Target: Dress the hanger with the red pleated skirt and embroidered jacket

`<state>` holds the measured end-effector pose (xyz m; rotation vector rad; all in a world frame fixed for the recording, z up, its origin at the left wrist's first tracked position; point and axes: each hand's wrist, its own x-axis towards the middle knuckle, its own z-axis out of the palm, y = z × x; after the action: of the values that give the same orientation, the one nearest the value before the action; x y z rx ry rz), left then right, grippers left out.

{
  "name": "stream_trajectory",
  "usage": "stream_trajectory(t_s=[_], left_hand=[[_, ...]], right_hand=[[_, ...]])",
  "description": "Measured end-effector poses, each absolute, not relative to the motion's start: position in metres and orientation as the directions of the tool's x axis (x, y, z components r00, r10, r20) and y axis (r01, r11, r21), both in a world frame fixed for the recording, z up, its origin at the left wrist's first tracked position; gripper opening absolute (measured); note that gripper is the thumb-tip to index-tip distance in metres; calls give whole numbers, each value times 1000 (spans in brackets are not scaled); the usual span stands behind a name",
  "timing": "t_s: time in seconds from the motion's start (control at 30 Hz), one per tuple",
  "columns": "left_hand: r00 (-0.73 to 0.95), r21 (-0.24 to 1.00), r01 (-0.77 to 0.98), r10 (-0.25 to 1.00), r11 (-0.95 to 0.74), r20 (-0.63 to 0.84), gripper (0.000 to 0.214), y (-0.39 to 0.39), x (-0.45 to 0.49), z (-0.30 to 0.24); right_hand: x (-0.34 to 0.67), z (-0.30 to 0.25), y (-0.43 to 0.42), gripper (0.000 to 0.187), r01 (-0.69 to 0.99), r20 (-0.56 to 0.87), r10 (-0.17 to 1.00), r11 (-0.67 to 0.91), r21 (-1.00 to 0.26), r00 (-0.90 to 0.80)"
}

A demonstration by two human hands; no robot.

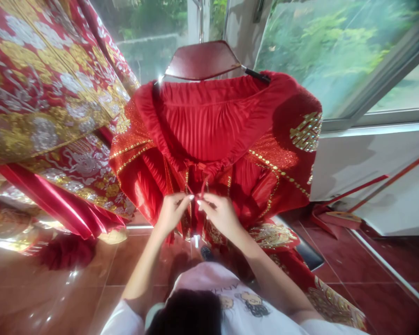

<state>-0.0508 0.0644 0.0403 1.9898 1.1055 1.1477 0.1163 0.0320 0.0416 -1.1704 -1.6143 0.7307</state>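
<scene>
A red pleated skirt (pixel 209 116) with gold trim and sequined emblems hangs in front of me from a hanger (pixel 204 60). Its gathered waistband has a thin red drawstring (pixel 203 184) coming out at the front. My left hand (pixel 174 210) pinches the drawstring between thumb and finger. Close beside it, my right hand (pixel 219 213) pinches the string too, the fingertips of both hands nearly touching. The exact shape of the string between the fingers is too small to make out.
To the left hang red garments with gold and silver embroidery (pixel 49 88). Windows (pixel 335 51) stand behind the hanger. At the right, a red dustpan (pixel 330 216) and a long stick (pixel 391 180) lean near the white wall (pixel 398 195). Reddish tiles (pixel 125 270) cover the floor.
</scene>
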Motion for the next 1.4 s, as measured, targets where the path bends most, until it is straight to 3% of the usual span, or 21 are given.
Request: stream_trajectory(t_s=[0.13, 0.23, 0.33, 0.43, 0.53, 0.6, 0.67, 0.77, 0.87, 1.0, 1.17, 1.23, 1.3, 1.4], left_hand=[[262, 604, 451, 744, -658, 615, 37, 59, -77, 74], [249, 349, 535, 538, -769, 805, 26, 53, -97, 107], [196, 169, 671, 392, -722, 899, 26, 61, -119, 135], [51, 189, 801, 380, -568, 924, 37, 89, -136, 145], [-39, 281, 852, 483, -441, 875, 42, 116, -139, 142], [-91, 316, 871, 508, -375, 856, 37, 122, -128, 138], [-118, 301, 884, 453, -357, 884, 26, 118, -109, 133], [-11, 187, 883, 379, -431, 925, 32, 110, -72, 122], [163, 120, 844, 464, -522, 871, 47, 111, -39, 109], [172, 195, 855, 618, -481, 767, 30, 117, -15, 100], [143, 311, 821, 700, -479, 700, 32, 115, -2, 99], [142, 350, 800, 720, -487, 679, 31, 117, 3, 97], [127, 384, 790, 740, -478, 660, 29, 122, 8, 93], [86, 487, 700, 739, -522, 668, 25, 129, 15, 88]], right_hand=[[139, 67, 14, 29, 565, 460, 888, 391, -727, -23], [170, 96, -7, 22, 687, 671, 741, 500, -528, -23], [205, 117, -6, 19, 802, 798, 601, 457, -384, 39], [230, 116, 25, 20, 842, 815, 570, 385, -378, 105], [233, 103, 57, 22, 863, 773, 624, 321, -391, 118], [223, 96, 66, 22, 904, 752, 650, 248, -350, 113], [206, 95, 65, 22, 930, 769, 629, 209, -304, 110], [176, 101, 61, 24, 927, 827, 553, 251, -279, 100], [151, 110, 67, 26, 920, 811, 583, 290, -265, 50], [141, 116, 88, 23, 902, 706, 706, 268, -338, 55], [152, 123, 97, 18, 722, 675, 735, 434, -539, 62], [151, 126, 98, 13, 565, 592, 798, 439, -699, 112], [147, 128, 99, 11, 324, 400, 903, 335, -885, 157], [138, 129, 102, 11, -2, 175, 975, 177, -984, 138]])
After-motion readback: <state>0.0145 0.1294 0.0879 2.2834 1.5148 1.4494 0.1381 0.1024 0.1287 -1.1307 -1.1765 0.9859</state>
